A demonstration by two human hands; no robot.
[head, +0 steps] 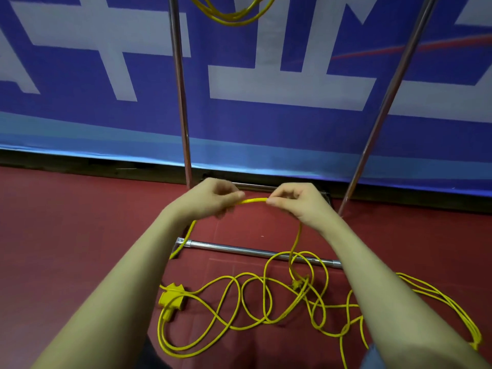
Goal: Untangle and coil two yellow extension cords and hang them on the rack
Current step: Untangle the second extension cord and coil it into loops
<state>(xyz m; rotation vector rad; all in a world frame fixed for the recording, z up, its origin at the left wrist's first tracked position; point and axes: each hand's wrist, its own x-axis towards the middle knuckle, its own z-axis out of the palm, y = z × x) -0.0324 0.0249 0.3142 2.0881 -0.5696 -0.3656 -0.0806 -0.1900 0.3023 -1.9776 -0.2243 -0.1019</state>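
The yellow cord (255, 302) has a smooth, slightly glossy plastic jacket, and its socket block (171, 298) looks like matt moulded plastic. The rack's poles (183, 102) and floor bar (239, 249) are polished, shiny metal. The red floor (66, 222) looks matt and finely textured. The blue banner (266, 123) behind is smooth, faintly sheened sheet.

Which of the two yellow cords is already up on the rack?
The coiled cord hanging at the top between the rack's poles. The other cord lies tangled on the floor, one stretch pinched between both hands.
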